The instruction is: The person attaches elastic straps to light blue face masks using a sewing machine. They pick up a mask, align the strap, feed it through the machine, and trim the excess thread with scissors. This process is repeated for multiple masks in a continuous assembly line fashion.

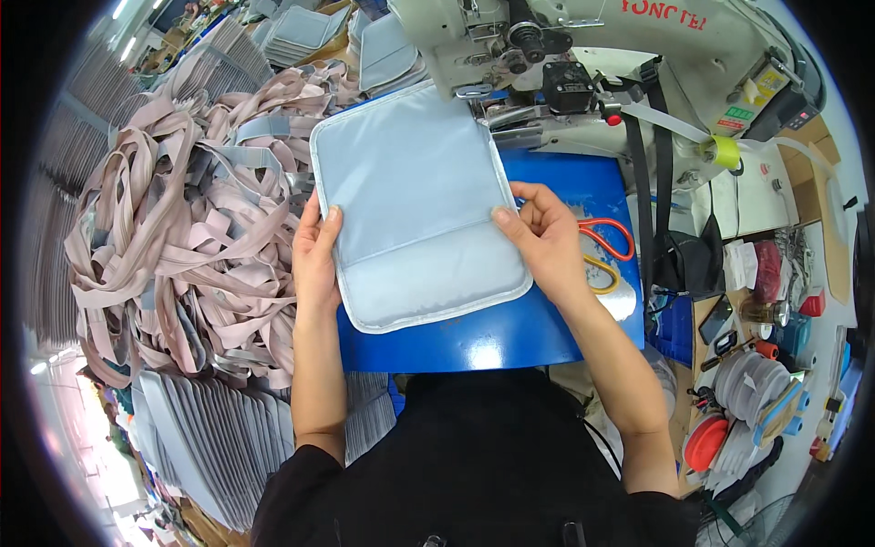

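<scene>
A light grey-blue fabric panel (410,182) with rounded corners and a pale bound edge is held up over the blue work table (447,351). A seam runs across its lower part. My left hand (315,251) grips the left edge, thumb on top and fingers underneath. On the opposite edge my right hand (547,242) pinches the panel, its thumb lying on the face. The panel's upper right edge lies close to the sewing machine (437,46); whether it touches cannot be told. Scissors with red and yellow handles (629,242) lie beside my right hand, their blades hidden.
Left of the table is a big heap of pinkish-grey straps (219,228). Stacked grey panels (210,438) stand below it, and more panels (305,32) lie at the back. A tape roll (725,152) hangs off the machine; thread spools (752,383) fill the right side.
</scene>
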